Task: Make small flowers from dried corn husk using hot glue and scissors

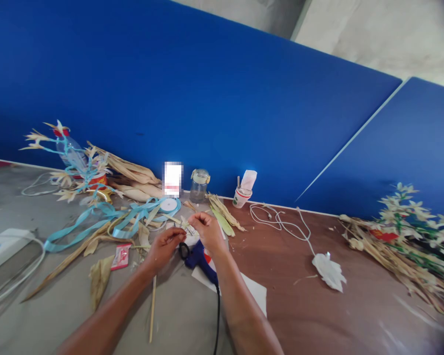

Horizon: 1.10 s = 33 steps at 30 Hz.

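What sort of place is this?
Probably a craft workspace: there's light-blue ribbon, a bundle of dried husks and what looks like a glue gun.

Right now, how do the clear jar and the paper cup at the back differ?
The jar is see-through; the cup is white with red and green marks. The jar has a pale lid on; the cup has white paper sticking up out of it. Both stand near the blue partition.

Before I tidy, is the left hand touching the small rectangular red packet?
Apart: the head view shows tan husks between the left hand and packet.
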Available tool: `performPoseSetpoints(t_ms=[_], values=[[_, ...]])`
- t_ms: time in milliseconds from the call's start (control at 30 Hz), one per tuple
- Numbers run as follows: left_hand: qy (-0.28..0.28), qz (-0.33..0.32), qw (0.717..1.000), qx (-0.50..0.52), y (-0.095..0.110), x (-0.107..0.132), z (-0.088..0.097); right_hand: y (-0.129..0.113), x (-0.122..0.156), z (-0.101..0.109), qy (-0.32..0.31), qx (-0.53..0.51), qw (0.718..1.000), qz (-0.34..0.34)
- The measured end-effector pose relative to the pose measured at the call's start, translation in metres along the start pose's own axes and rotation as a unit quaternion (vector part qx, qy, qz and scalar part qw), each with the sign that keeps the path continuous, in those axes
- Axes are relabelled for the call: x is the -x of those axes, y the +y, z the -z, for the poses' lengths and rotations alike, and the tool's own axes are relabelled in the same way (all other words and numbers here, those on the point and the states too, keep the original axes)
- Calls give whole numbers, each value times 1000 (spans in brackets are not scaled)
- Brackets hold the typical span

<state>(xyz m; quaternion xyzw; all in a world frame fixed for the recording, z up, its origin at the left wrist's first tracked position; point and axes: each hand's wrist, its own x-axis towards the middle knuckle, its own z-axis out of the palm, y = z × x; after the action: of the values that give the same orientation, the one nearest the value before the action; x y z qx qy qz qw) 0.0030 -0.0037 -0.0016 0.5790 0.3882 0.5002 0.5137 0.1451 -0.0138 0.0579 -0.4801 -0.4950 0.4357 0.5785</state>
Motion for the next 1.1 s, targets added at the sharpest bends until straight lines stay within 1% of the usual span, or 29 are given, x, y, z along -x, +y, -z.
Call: performPoseSetpoints(t_ms=[67,133,233,300,467,567,633,700,767,900,1000,1100], values=[[-24,16,999,33,4,2,-1,-1,0,0,-6,-2,1000,-7],[-50,34,994,92,7,4,-1,-2,1,0,-13,-7,1000,-14],[-76,59,974,206,9,5,0,-3,1,0,-26,-22,999,-20],[-88,74,959,260,8,6,0,-3,2,0,-37,-27,999,-19],[-137,103,933,316,10,6,2,-3,5,-1,-90,-43,994,-38],[-165,111,924,328,12,6,4,0,5,0,-130,-54,988,-58],[-171,113,922,328,13,6,4,0,5,0,-134,-43,989,-55],[-170,111,922,331,12,6,4,0,5,0,-119,-19,992,-31],[-165,106,924,328,10,6,4,-1,5,1,-119,-6,993,-16],[-156,99,936,299,6,6,5,-4,6,6,-170,0,985,-29],[-155,100,941,283,5,5,6,-6,6,12,-195,51,979,-5],[-149,96,948,263,5,4,6,-11,7,15,-197,129,971,45]])
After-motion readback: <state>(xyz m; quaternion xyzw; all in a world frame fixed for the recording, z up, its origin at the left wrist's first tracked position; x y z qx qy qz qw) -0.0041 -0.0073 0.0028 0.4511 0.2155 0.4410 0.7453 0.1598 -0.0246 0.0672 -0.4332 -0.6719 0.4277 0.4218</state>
